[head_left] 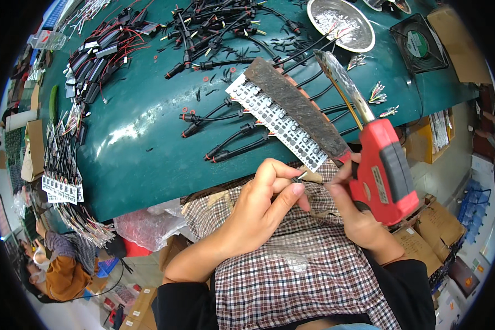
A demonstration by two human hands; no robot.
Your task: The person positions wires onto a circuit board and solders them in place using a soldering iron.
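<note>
My left hand (261, 206) is closed in a pinch on a small dark piece (299, 177), too small to name, just off the table's front edge. A red soldering gun (383, 170) with a shiny metal barrel is gripped in my right hand (357, 217), its tip pointing away from me. The right thumb and a finger reach close to the left fingertips. In front of both hands lies a white circuit board panel (283, 125) with rows of black parts. A long dark bar (297, 107) rests along it, and black cables (233, 146) stick out on both sides.
A metal bowl (341, 41) with silvery bits stands at the back, beside a black fan (419, 44). Black cable assemblies (225, 27) pile up on the green table (132, 170). Wired parts (101, 55) lie at the left. A person (66, 269) sits at the lower left.
</note>
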